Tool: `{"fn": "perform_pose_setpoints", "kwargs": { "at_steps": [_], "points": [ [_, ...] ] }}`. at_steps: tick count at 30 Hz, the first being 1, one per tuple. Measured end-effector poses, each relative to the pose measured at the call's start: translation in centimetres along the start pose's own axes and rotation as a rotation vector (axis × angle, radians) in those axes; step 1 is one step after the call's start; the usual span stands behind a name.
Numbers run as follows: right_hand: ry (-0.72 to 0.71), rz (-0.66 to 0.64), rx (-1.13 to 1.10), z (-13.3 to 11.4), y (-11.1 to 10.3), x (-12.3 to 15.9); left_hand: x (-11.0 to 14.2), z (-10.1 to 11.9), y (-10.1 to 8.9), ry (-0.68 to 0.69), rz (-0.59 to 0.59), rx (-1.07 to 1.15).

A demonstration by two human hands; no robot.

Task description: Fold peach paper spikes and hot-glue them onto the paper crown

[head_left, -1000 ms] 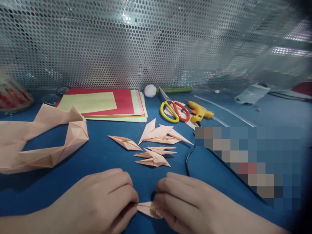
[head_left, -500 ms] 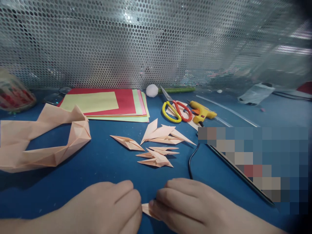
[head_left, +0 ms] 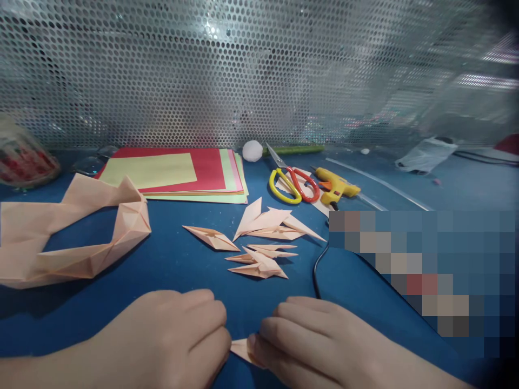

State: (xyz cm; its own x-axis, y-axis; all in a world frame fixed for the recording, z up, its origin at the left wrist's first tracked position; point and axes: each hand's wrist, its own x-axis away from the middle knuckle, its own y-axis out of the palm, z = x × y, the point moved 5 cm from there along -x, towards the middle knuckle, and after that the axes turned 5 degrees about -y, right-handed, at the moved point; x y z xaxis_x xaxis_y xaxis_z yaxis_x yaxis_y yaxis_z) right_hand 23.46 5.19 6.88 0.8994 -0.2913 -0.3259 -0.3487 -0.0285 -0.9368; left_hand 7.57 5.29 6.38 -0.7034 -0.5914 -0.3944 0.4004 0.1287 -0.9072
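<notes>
Low over the near part of the blue bench, a small folded peach-coloured paper piece lies between the two hands. The right hand holds it in a narrow pinch, its fingers curled over the right end. The left hand is closed up, fingers bent together, at the left end; its fingertips are hidden, so I cannot tell whether they grip the paper. Just beyond the hands lie a lower cluster of folded pieces, an upper cluster and a single pointed piece. At the left stands a large folded paper ring of similar colour. Behind it is a stack of coloured paper, with a pale green sheet on the red one. To the right of the stack, scissors with yellow and red handles lie slightly open near a yellow glue gun. A white ball sits beside a green stick, close to the perforated screen.
</notes>
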Motion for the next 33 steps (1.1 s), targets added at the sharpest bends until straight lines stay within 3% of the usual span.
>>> {"fn": "perform_pose_setpoints", "kwargs": {
  "at_steps": [4,8,14,18,23,27,33],
  "points": [
    [0.009,0.018,0.015,0.1,-0.1,-0.2,-0.5,1.0,-1.5,0.126,0.08,-0.116],
    [0.011,-0.002,-0.005,0.2,0.0,-0.3,-0.6,1.0,-1.7,0.184,0.027,-0.128],
    [0.141,0.002,-0.25,1.2,-0.2,-0.3,-1.3,0.0,-0.6,-0.042,-0.133,0.048],
    [0.185,0.04,-0.233,1.1,0.4,0.1,-1.7,-0.7,-0.4,-0.202,-0.159,0.258],
    [0.32,0.186,-0.4,1.3,1.6,0.5,-1.6,-1.2,-0.1,-0.314,-0.196,0.325],
    [0.434,0.218,-0.584,1.8,1.9,0.3,-1.4,-1.3,0.0,-0.357,-0.186,0.361],
    [0.378,0.219,-0.413,1.0,2.1,0.8,-1.4,-0.4,0.1,-0.31,-0.113,0.288]
  ]
}}
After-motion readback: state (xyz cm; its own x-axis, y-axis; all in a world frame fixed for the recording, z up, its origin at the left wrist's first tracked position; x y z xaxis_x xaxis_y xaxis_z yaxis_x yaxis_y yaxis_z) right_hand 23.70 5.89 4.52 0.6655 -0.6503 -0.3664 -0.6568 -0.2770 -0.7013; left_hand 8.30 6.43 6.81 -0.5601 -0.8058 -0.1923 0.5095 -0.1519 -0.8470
